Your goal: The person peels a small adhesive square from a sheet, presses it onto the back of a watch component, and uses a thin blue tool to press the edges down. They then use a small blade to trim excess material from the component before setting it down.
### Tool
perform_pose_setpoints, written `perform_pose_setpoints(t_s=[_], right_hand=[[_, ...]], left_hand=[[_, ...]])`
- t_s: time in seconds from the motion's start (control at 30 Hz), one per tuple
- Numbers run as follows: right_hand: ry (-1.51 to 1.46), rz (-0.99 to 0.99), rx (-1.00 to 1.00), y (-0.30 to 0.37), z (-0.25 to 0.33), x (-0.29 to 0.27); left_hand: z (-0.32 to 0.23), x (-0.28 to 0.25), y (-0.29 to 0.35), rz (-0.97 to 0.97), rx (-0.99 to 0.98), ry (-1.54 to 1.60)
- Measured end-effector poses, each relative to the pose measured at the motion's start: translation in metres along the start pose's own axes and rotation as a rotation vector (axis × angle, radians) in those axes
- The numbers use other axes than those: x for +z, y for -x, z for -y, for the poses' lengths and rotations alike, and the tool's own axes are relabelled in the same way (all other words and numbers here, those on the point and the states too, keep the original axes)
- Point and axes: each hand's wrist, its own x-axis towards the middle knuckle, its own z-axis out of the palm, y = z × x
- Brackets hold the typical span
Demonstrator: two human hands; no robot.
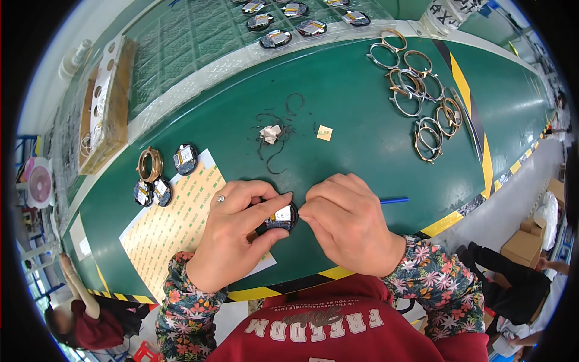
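My left hand (241, 226) grips a round black watch module (281, 217) between thumb and fingers, low over the green table. On the module's upper face are a white label and a small circuit board. My right hand (350, 220) is closed in a pinch at the module's right edge; whatever its fingertips hold is hidden. A blue stick (395, 200) shows beyond my right hand, and I cannot tell whether that hand holds it. Under my left hand lies a cream sheet of adhesive pieces (181, 211) with green print.
Several metal watch rings (416, 81) lie at the far right. Black scraps (278, 163) surround a crumpled paper (270, 134), near a small yellow square (324, 133). More modules (186, 158) and a bronze ring (149, 164) sit left. Clear trays (181, 54) with modules stand behind.
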Motion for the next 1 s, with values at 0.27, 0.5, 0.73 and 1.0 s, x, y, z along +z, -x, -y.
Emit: perform_pose_setpoints(t_s=[0.27,0.5,0.73,1.0], right_hand=[[0.002,-0.017,0.001,-0.0001,-0.0008,0.0017],[0.003,0.005,-0.011,-0.0005,0.0006,-0.0010],[0.004,-0.029,-0.001,-0.0002,-0.0010,0.0017],[0.026,0.045,0.002,0.0005,0.0003,-0.0023]], left_hand=[[0.0008,0.0006,0.0005,-0.004,0.001,-0.004],[0.0002,-0.0006,0.0003,0.005,0.000,-0.002],[0.0002,-0.0012,-0.0001,0.014,0.000,-0.019],[-0.0013,-0.0027,-0.0016,0.022,0.008,-0.053]])
